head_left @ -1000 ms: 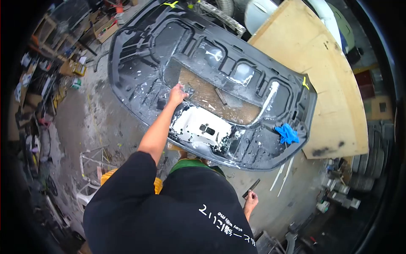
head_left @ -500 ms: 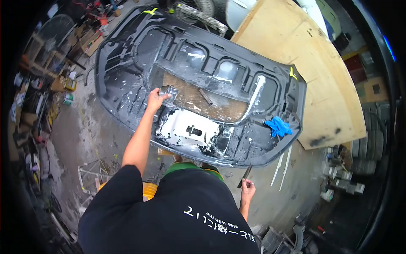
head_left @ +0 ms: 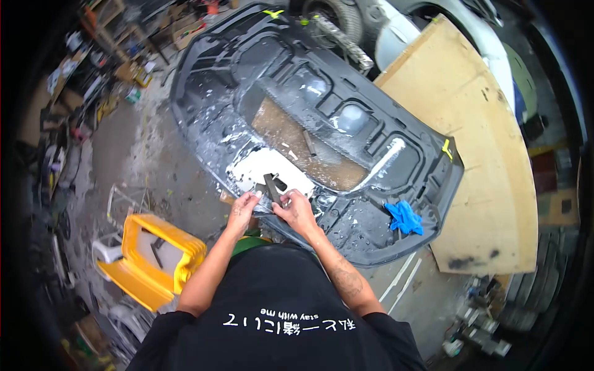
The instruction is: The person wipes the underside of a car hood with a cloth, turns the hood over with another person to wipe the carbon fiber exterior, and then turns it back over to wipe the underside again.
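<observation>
My left hand (head_left: 243,209) pinches a small dark grey sheet (head_left: 262,190) by its edge. Beside it, my right hand (head_left: 297,212) grips a flat dark strip (head_left: 271,185), its far end angled forward and left. Both hands are close together over the near edge of a large black moulded panel (head_left: 204,93), shaped like a car hood. Just beyond them, a smooth white patch (head_left: 263,162) with a dark slot covers part of the panel. Another short dark bar (head_left: 309,143) lies on the panel's brown mesh area (head_left: 278,127). A crumpled blue glove (head_left: 405,217) rests at the right.
A big plywood board (head_left: 476,161) leans behind the panel on the right. On the floor to the left stands a cut-open yellow plastic container (head_left: 151,256). Two white strips (head_left: 396,281) lie on the floor at right, and clutter lines both sides.
My left hand has drawn back from the mesh with the grey sheet. My right hand has come up from beside the body with the dark strip, and the two hands now meet.
</observation>
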Tool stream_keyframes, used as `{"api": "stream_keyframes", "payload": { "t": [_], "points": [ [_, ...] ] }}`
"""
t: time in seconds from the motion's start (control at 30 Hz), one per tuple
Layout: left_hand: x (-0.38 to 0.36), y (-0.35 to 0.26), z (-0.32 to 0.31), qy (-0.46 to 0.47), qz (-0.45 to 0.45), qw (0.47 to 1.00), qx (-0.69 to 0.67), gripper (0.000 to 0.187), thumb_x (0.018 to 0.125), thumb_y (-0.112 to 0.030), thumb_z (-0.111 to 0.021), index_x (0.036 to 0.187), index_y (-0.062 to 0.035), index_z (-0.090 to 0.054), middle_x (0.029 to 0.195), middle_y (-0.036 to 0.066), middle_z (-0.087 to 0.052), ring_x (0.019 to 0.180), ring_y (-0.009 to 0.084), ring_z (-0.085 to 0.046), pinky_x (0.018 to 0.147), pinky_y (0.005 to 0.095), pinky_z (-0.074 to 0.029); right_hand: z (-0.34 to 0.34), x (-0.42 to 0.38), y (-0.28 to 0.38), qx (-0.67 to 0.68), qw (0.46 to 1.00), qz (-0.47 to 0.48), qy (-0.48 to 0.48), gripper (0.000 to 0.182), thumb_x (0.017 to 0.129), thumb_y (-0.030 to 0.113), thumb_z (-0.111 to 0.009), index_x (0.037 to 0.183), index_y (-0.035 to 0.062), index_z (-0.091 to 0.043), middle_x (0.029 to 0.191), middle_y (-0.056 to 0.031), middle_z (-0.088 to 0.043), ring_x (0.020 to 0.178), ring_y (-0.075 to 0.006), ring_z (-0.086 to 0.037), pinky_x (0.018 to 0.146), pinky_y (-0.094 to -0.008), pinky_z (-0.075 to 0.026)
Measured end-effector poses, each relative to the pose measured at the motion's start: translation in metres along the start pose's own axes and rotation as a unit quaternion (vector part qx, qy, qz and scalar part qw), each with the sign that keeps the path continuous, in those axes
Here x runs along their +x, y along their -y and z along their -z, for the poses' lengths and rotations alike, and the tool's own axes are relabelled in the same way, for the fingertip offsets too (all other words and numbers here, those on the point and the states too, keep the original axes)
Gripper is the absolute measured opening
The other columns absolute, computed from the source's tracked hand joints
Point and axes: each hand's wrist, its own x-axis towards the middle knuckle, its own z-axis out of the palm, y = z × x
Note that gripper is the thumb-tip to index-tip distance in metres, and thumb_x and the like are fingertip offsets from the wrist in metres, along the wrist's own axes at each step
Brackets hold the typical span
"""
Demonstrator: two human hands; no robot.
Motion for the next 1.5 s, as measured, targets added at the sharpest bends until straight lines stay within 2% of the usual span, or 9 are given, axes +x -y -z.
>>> {"api": "stream_keyframes", "payload": {
  "t": [0.33, 0.57, 0.67, 0.73, 0.8, 0.83, 0.9, 1.17, 1.5],
  "points": [
    [-0.070, 0.007, 0.054, -0.161, -0.031, 0.980, -0.116, 0.015, 0.087, -0.022, -0.072, 0.091, -0.0099, -0.064, 0.087, -0.004, -0.060, 0.086, 0.0091, -0.052, 0.080, 0.0291, -0.040, -0.054, -0.006, 0.042, 0.018, 0.971, 0.106, 0.215, 0.041, 0.083, 0.026, -0.079, 0.107, -0.0050, -0.068, 0.094, -0.0201, -0.062, 0.070, -0.0312, -0.065, 0.068, -0.0397, -0.053],
    [-0.157, 0.040, 0.278, -0.492, -0.058, 0.857, 0.143, 0.055, 0.086, -0.036, -0.074, 0.119, 0.0069, -0.063, 0.107, 0.015, -0.067, 0.103, 0.0261, -0.063, 0.097, 0.0343, -0.046, -0.037, -0.011, 0.000, 0.015, 0.980, 0.063, 0.187, 0.047, 0.084, 0.025, -0.077, 0.118, -0.0032, -0.063, 0.101, -0.0162, -0.064, 0.070, -0.0209, -0.063, 0.067, -0.0354, -0.053],
    [-0.169, 0.080, 0.394, -0.389, 0.043, 0.880, 0.270, 0.070, 0.081, -0.046, -0.075, 0.116, 0.0131, -0.062, 0.108, 0.026, -0.068, 0.100, 0.0339, -0.066, 0.088, 0.0415, -0.051, -0.003, -0.025, -0.036, -0.038, 0.990, -0.025, 0.130, 0.044, 0.086, 0.027, -0.076, 0.117, -0.0017, -0.063, 0.099, -0.0146, -0.066, 0.074, -0.0206, -0.064, 0.070, -0.0346, -0.054],
    [-0.152, 0.062, 0.377, -0.370, 0.023, 0.857, 0.357, 0.063, 0.082, -0.047, -0.074, 0.107, 0.0104, -0.067, 0.095, 0.026, -0.070, 0.089, 0.0350, -0.068, 0.080, 0.0416, -0.052, 0.014, -0.038, -0.059, -0.042, 0.993, -0.063, 0.094, 0.042, 0.085, 0.027, -0.076, 0.113, -0.0022, -0.065, 0.096, -0.0137, -0.067, 0.075, -0.0210, -0.065, 0.070, -0.0340, -0.054],
    [-0.121, 0.055, 0.360, -0.497, 0.071, 0.645, 0.576, 0.055, 0.087, -0.047, -0.071, 0.097, 0.0071, -0.069, 0.080, 0.022, -0.070, 0.076, 0.0330, -0.067, 0.073, 0.0408, -0.052, 0.031, -0.052, -0.071, -0.043, 0.992, -0.105, 0.058, 0.040, 0.085, 0.027, -0.077, 0.111, -0.0024, -0.066, 0.096, -0.0135, -0.068, 0.076, -0.0208, -0.065, 0.069, -0.0336, -0.054],
    [-0.089, 0.049, 0.354, -0.417, -0.014, 0.834, 0.361, 0.048, 0.092, -0.043, -0.067, 0.092, 0.0048, -0.070, 0.075, 0.019, -0.070, 0.070, 0.0301, -0.067, 0.070, 0.0393, -0.052, 0.038, -0.060, -0.074, -0.044, 0.989, -0.138, 0.040, 0.039, 0.084, 0.026, -0.077, 0.108, -0.0026, -0.067, 0.096, -0.0133, -0.068, 0.076, -0.0205, -0.066, 0.069, -0.0332, -0.054],
    [-0.009, 0.045, 0.308, -0.282, -0.145, 0.926, 0.205, 0.034, 0.094, -0.034, -0.066, 0.096, -0.0002, -0.070, 0.078, 0.015, -0.069, 0.070, 0.0221, -0.065, 0.070, 0.0346, -0.052, 0.049, -0.077, -0.071, -0.031, 0.984, -0.173, 0.004, 0.039, 0.084, 0.026, -0.077, 0.108, -0.0029, -0.067, 0.096, -0.0134, -0.068, 0.077, -0.0205, -0.066, 0.069, -0.0330, -0.054],
    [0.212, -0.030, -0.002, 0.091, -0.270, 0.946, 0.155, 0.019, 0.087, -0.014, -0.067, 0.101, -0.0014, -0.063, 0.084, 0.014, -0.069, 0.076, 0.0278, -0.068, 0.073, 0.0354, -0.053, 0.053, -0.187, -0.089, -0.026, 0.941, -0.269, -0.206, 0.042, 0.087, 0.030, -0.075, 0.113, -0.0021, -0.067, 0.088, -0.0107, -0.070, 0.077, -0.0162, -0.065, 0.070, -0.0313, -0.052],
    [0.268, -0.015, -0.201, 0.038, -0.125, 0.868, 0.480, 0.063, 0.089, -0.028, -0.068, 0.136, -0.0017, -0.036, 0.113, 0.029, -0.065, 0.106, 0.0440, -0.064, 0.092, 0.0504, -0.051, -0.026, -0.406, -0.117, 0.089, 0.778, -0.461, -0.418, 0.043, 0.088, 0.030, -0.073, 0.109, -0.0064, -0.066, 0.090, -0.0142, -0.069, 0.072, -0.0168, -0.066, 0.065, -0.0310, -0.053]
  ]
}}
